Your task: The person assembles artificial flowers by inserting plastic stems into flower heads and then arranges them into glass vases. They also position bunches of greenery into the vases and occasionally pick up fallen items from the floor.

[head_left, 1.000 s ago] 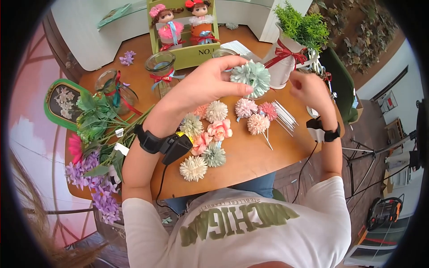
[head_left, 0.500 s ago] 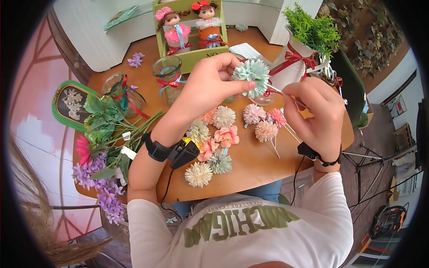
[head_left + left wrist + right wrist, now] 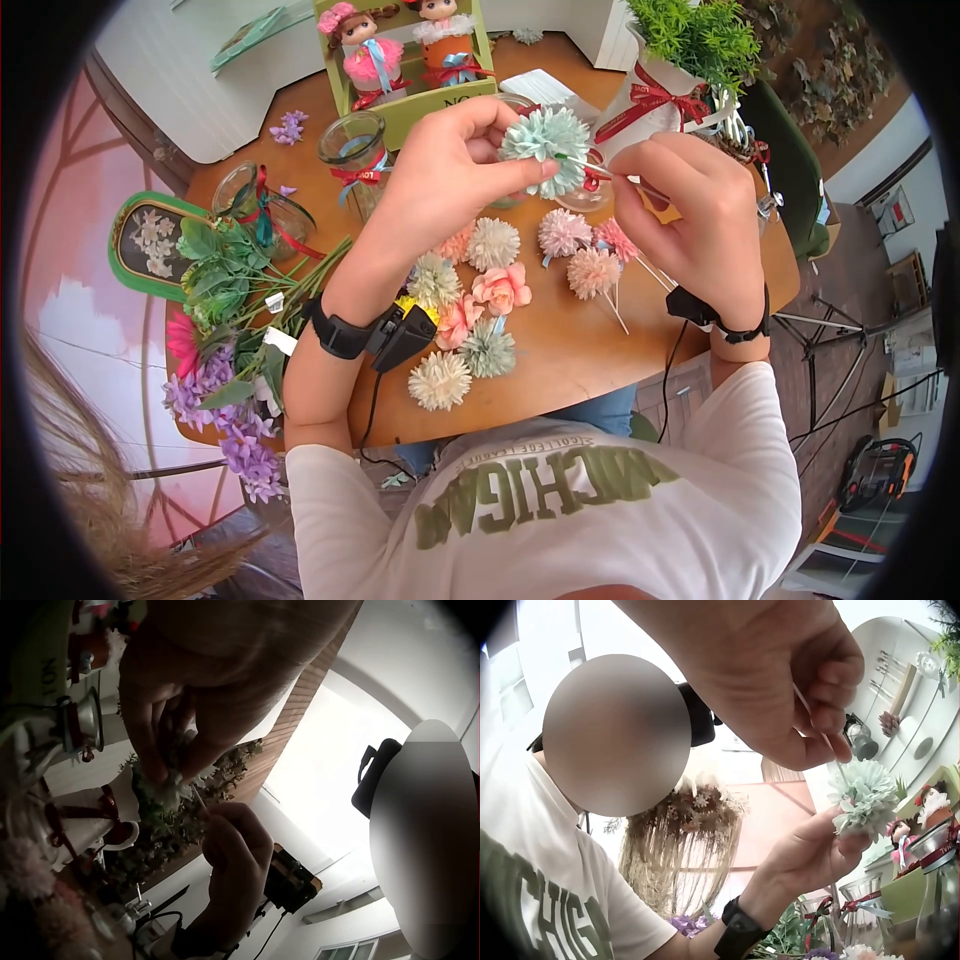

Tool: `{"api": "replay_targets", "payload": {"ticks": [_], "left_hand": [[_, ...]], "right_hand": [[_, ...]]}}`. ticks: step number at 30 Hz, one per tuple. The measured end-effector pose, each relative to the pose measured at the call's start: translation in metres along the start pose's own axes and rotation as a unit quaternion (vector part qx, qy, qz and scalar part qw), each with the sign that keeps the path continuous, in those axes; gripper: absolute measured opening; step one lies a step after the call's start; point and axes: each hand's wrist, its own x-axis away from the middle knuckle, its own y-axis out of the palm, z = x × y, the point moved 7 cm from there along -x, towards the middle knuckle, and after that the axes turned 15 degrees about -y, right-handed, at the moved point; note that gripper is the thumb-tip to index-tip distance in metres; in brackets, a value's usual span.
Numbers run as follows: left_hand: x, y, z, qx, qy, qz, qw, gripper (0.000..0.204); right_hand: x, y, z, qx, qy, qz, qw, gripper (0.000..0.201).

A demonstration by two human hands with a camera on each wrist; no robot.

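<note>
My left hand (image 3: 450, 165) holds a mint-green artificial flower (image 3: 548, 140) between thumb and fingers, raised over the table. In my right hand (image 3: 695, 205) a thin white stick (image 3: 841, 769) is pinched between thumb and fingertips. Its tip meets the flower, as the right wrist view shows. The left wrist view has the flower darker, with the stick (image 3: 199, 798) pointing into it. On the table below lie several loose flower heads, among them a cream one (image 3: 440, 381), a grey-green one (image 3: 488, 350) and a coral rose (image 3: 502, 288). A light-pink flower (image 3: 594, 272) has a white stem.
Glass jars with ribbons, one (image 3: 352, 150) near my left forearm, stand behind. A green box (image 3: 420, 105) holds two dolls. At the back right is a white vase (image 3: 640, 110) with greenery. Purple flowers (image 3: 245, 440) and an oval green frame (image 3: 118, 270) lie left.
My right hand, apart from the flower a second ago, has come left with the white stick, whose tip is now at the flower. My left hand keeps holding the flower, turned slightly.
</note>
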Motion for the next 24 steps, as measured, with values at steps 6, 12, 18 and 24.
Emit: {"api": "replay_targets", "payload": {"ticks": [6, 12, 18, 24], "left_hand": [[0.003, 0.004, 0.004, -0.057, -0.01, -0.002, 0.998, 0.021], [0.008, 0.011, 0.006, -0.117, 0.013, 0.014, 0.993, 0.02], [0.009, 0.014, 0.007, -0.078, 0.082, 0.037, 0.993, 0.02], [0.002, 0.016, -0.002, -0.316, 0.02, 0.048, 0.947, 0.03]], "right_hand": [[0.001, 0.003, -0.001, -0.002, -0.001, -0.011, 1.0, 0.011], [0.003, 0.013, -0.005, -0.009, -0.029, -0.027, 0.999, 0.012], [0.005, 0.021, -0.002, -0.005, -0.018, -0.048, 0.999, 0.008], [0.007, 0.016, 0.02, -0.03, 0.054, -0.089, 0.994, 0.014]]}}
